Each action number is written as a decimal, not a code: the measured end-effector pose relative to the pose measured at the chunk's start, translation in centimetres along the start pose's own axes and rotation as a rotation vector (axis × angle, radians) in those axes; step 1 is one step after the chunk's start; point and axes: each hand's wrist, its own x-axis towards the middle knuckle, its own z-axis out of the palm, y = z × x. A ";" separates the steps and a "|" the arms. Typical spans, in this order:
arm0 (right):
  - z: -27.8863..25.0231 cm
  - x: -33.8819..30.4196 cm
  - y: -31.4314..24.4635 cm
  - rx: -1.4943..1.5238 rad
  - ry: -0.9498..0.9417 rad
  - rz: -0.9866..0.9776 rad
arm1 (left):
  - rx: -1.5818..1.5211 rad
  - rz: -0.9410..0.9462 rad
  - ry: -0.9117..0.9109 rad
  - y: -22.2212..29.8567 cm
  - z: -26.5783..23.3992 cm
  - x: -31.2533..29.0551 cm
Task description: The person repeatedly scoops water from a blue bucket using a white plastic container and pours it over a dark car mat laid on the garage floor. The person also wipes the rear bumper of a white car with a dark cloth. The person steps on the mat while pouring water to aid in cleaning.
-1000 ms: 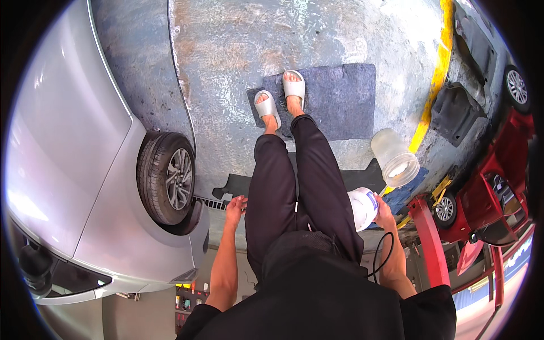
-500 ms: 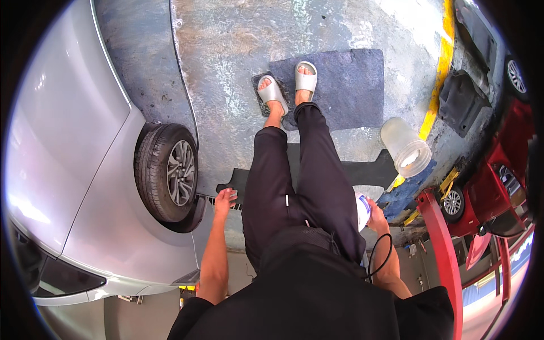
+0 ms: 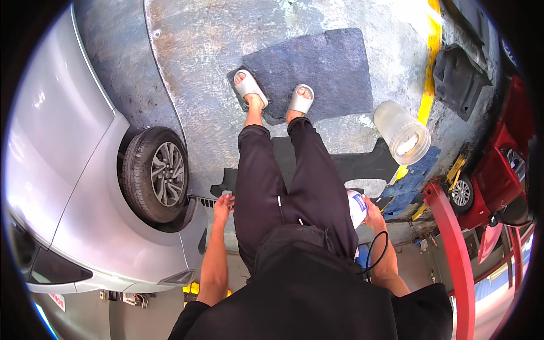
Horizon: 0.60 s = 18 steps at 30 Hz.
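My right hand (image 3: 372, 215) is wrapped round a white container (image 3: 356, 208) with a blue and white label, held beside my right thigh and partly hidden by it. At my left side hangs my left hand (image 3: 223, 207), with loosely bent fingers a little apart and no object visible in them. Nearest to it is the front part of a silver car with a dark tyre (image 3: 139, 174) on a grey alloy wheel (image 3: 168, 174). A thin black cable (image 3: 386, 249) loops by my right forearm.
Under my feet lies a dark mat (image 3: 317, 73). A black flat panel (image 3: 360, 167) is on the floor by my legs. To the right stand a translucent bucket (image 3: 391, 122), black plastic parts (image 3: 462, 79), a red post (image 3: 450, 243) and a red car (image 3: 501, 181).
My feet have shifted: the left one is now farther ahead, the right one nearer. The mat and bucket sit slightly further left in view. The container stays in my right hand.
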 end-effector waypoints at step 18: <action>-8.7 2.5 10.9 0.229 -0.156 -0.012 | 0.265 0.093 -0.070 -3.1 4.4 -5.5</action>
